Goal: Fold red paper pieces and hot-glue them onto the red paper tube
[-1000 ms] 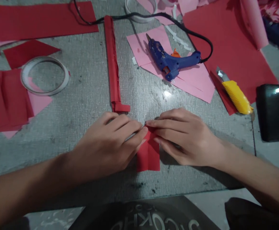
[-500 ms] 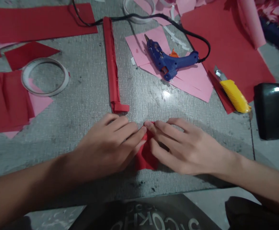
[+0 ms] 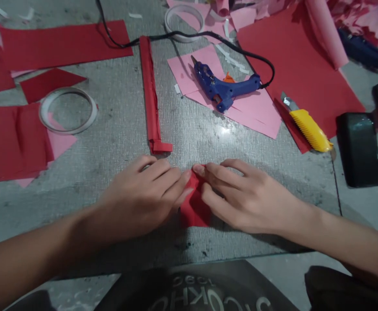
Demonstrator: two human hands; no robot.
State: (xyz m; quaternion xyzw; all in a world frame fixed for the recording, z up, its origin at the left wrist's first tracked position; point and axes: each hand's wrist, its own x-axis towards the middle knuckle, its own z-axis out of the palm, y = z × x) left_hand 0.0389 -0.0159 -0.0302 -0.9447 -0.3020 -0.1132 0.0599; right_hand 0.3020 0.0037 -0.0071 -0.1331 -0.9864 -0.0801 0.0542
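A small piece of red paper (image 3: 195, 209) lies on the table before me, partly hidden by both hands. At its top edge my right hand (image 3: 242, 194) pinches it, with the thumb and fingertips pressed together. My left hand (image 3: 148, 192) is closed at the paper's left side, its thumb and index fingertip on that edge. Just beyond my left hand lies a long folded red paper strip (image 3: 150, 95) with a short tab bent to the right at its near end.
A blue glue gun (image 3: 223, 86) with a black cord (image 3: 221, 36) rests on pink paper (image 3: 260, 114). Right of it are a yellow cutter (image 3: 309, 129) and a black box-like object (image 3: 359, 149). Tape rolls (image 3: 93, 114) and red sheets (image 3: 10, 144) lie around.
The view has shifted slightly, so the things on the table appear moved. My left fingertips have drawn a little left from the right thumb, showing more of the red paper.
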